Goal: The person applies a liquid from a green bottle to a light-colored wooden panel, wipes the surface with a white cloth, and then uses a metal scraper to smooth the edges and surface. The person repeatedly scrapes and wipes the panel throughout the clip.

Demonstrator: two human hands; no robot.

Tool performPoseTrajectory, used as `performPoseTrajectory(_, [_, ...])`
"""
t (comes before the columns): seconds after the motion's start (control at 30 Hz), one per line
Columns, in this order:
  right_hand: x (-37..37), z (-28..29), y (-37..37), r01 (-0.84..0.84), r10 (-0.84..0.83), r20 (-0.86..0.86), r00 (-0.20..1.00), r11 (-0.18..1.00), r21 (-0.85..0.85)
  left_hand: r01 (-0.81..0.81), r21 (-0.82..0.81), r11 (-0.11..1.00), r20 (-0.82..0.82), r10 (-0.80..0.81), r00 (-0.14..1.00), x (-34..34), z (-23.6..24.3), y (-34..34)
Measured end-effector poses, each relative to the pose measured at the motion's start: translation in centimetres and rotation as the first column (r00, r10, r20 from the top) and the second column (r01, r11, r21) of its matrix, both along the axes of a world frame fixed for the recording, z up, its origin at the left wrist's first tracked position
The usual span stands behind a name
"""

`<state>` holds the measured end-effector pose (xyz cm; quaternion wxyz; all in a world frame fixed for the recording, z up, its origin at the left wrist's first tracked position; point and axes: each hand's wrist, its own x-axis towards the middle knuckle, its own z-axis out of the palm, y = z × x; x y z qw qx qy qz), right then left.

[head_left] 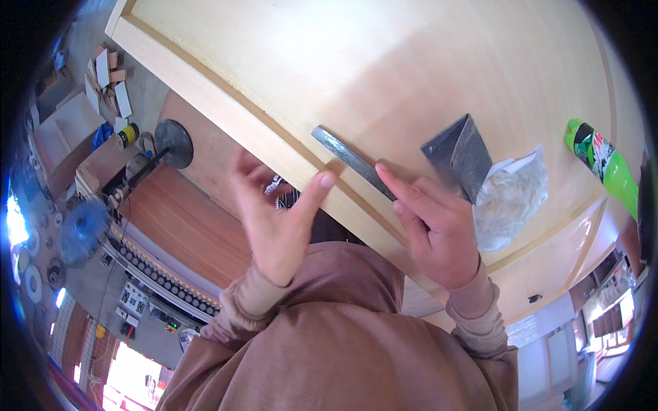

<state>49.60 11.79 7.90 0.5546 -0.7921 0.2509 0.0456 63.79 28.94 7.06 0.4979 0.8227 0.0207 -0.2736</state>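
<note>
- Your right hand (439, 222) is closed around the near end of a flat, dark grey metal tool (353, 159), its index finger (385, 175) stretched along the top and the thumb just below.
- That tool lies aslant over the inner side of the pale border strip (233, 116) of the wooden panel (288, 61), its free end pointing up and left; you can't tell from this view whether its underside is touching the wood.
- Your left hand (277, 226) is open and holds nothing that shows: the thumb is raised over the border strip, and the other fingers spread beside the strip's outer edge, a little blurred. Whether any of them touches the wood, you cannot tell.
- On the panel, to the right of the tool, a folded dark abrasive-looking sheet (473, 161) stands partly raised, with a crumpled, stained white sheet (510, 198) just beside it.
- Farther right on the panel, near its far side, you have a bright green bottle (603, 161) lying tilted in the view.
- To your left, past the panel's edge, are a fan with a blue head (86, 229) and a round black base (175, 144), a reddish-brown board (188, 226), and a machine with a row of dark rollers (164, 276).
- Farther up on that side, board offcuts (103, 68) lie on the floor (147, 82).
</note>
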Motion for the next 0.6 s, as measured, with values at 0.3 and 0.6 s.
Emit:
performPoseTrajectory(0.3, [-1.1,-0.3,-0.4,0.029,-0.030,0.037,0.999,1.000,0.008,0.667,0.685,0.294,0.291,-0.949,0.119,10.8,3.1,1.5])
performPoseTrajectory(0.6, [-2.6,-0.4,0.1,0.071,-0.073,0.046,0.996,0.997,0.028,0.809,0.588,0.003,0.305,-0.927,-0.218,14.8,2.2,-2.4])
